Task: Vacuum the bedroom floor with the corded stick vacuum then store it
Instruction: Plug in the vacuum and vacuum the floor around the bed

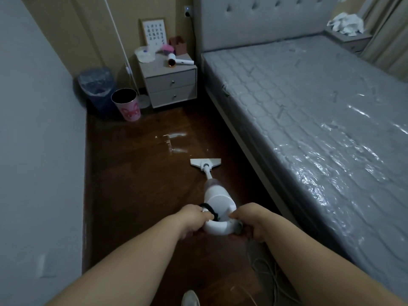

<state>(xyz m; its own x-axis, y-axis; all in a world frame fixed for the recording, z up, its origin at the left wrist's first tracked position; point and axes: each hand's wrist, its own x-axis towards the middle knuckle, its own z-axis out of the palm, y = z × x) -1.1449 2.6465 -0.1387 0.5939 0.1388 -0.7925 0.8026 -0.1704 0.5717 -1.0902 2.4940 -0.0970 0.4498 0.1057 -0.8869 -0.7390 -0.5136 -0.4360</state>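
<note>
A white corded stick vacuum (217,198) stands tilted on the dark wooden floor (136,184) in the strip between the wall and the bed. Its flat white floor head (205,162) rests on the floor ahead of me. My left hand (194,215) is closed on the left side of the looped handle, beside a black strap. My right hand (251,219) grips the handle's right end. A thin pale cord (271,277) trails from the handle down to the floor at my right.
A bed with a plastic-wrapped grey mattress (309,120) fills the right. A grey two-drawer nightstand (172,87) stands at the far end, with a pink bin (127,104) and a blue lined bin (96,89) to its left. My shoe (190,298) shows below.
</note>
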